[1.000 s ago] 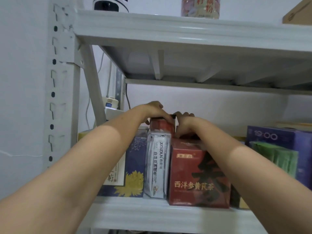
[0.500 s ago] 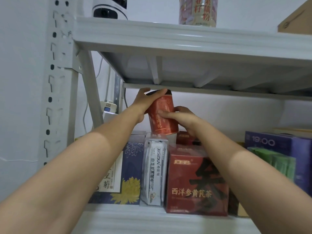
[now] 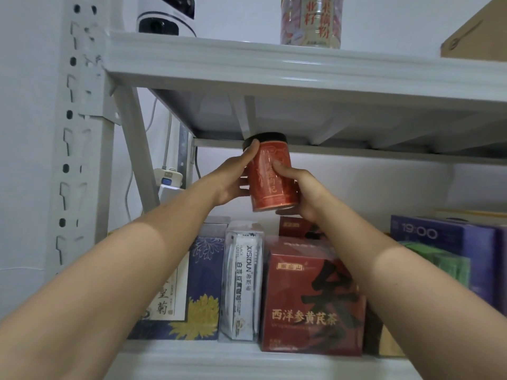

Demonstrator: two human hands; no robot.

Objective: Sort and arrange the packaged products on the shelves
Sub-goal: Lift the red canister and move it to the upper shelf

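Note:
A red jar (image 3: 273, 179) with a black lid is up in the air, its lid close under the upper shelf (image 3: 301, 75). My left hand (image 3: 233, 179) grips its left side, thumb near the lid. My right hand (image 3: 299, 187) grips its right side and bottom. Below, on the lower shelf (image 3: 247, 360), stand a navy box with a yellow flower (image 3: 203, 292), a clear pack of white sachets (image 3: 242, 281), a red tea box (image 3: 310, 303) with a second red box (image 3: 293, 227) behind it, and a purple box (image 3: 450, 248).
On the upper shelf stand a white camera (image 3: 167, 15), a clear jar with red writing (image 3: 311, 20) and a cardboard box (image 3: 477, 37). A white perforated upright (image 3: 79, 149) frames the left. A power strip (image 3: 168, 182) and cables hang at the back left.
Both hands took the red jar from behind the boxes and raised it. It has come up and a little toward me, turning nearly upright.

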